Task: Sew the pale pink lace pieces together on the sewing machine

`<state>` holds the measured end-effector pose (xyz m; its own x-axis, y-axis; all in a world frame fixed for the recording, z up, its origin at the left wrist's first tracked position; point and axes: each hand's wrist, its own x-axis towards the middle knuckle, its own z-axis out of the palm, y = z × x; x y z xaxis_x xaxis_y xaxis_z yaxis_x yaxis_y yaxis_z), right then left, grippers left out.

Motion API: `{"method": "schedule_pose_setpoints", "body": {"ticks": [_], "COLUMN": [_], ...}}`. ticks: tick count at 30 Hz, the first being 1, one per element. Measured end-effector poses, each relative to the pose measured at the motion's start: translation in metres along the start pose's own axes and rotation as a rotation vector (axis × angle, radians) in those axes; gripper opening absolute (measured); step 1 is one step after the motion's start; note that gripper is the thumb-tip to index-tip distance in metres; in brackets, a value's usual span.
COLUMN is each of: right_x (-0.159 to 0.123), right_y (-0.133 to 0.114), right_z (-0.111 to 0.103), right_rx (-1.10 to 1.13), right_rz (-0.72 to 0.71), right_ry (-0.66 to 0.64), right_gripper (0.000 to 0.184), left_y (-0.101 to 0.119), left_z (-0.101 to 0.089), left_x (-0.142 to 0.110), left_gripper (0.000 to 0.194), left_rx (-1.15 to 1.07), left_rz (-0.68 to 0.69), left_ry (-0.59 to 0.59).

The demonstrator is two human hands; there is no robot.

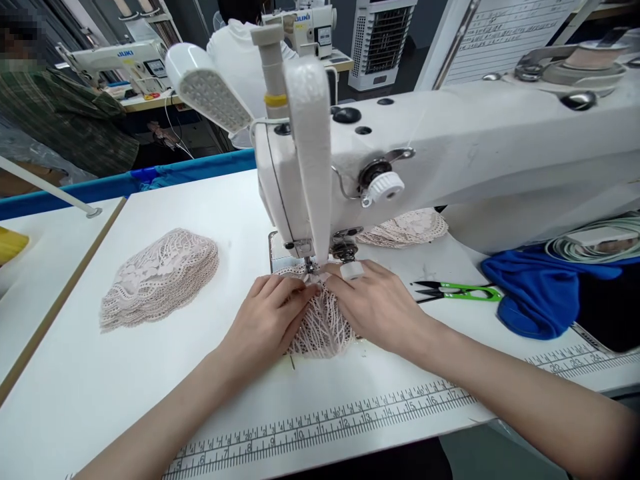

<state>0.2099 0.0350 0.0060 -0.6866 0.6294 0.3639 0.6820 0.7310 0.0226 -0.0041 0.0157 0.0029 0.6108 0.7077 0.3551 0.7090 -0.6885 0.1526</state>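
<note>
A beige lace piece lies on the table with its far edge under the needle and presser foot of a white sewing machine. My left hand grips the lace on the left of the foot, thumb and fingers pressed together. On the other side, my right hand pinches the lace close to the needle, its fingertips partly behind a small white part of the machine. A stack of similar lace pieces rests on the table at the left. More lace lies behind the needle, under the machine arm.
Green-handled thread snips and a blue cloth lie at the right. A printed ruler runs along the front edge. An LED lamp hangs at the machine head. Two people sit beyond the table near other sewing machines.
</note>
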Motion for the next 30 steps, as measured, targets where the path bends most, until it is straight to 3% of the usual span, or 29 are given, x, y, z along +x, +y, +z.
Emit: {"method": "schedule_pose_setpoints", "body": {"ticks": [7,12,30], "right_x": [0.005,0.005,0.005], "right_y": [0.006,0.006,0.006], "right_z": [-0.002,0.001,0.003], "right_rx": [-0.024,-0.067,-0.105], "right_rz": [0.009,-0.003,-0.006], "right_ry": [-0.036,-0.02,-0.037], "right_gripper": [0.019,0.024,0.028], "left_y": [0.011,0.012,0.012], "left_z": [0.002,0.0,-0.003], "left_x": [-0.003,-0.004,-0.002], "left_gripper": [0.033,0.034,0.035], "left_rx": [0.152,0.214,0.224], "left_rz": [-0.023,0.004,0.003], "left_ry": [0.024,0.013,-0.003]}}
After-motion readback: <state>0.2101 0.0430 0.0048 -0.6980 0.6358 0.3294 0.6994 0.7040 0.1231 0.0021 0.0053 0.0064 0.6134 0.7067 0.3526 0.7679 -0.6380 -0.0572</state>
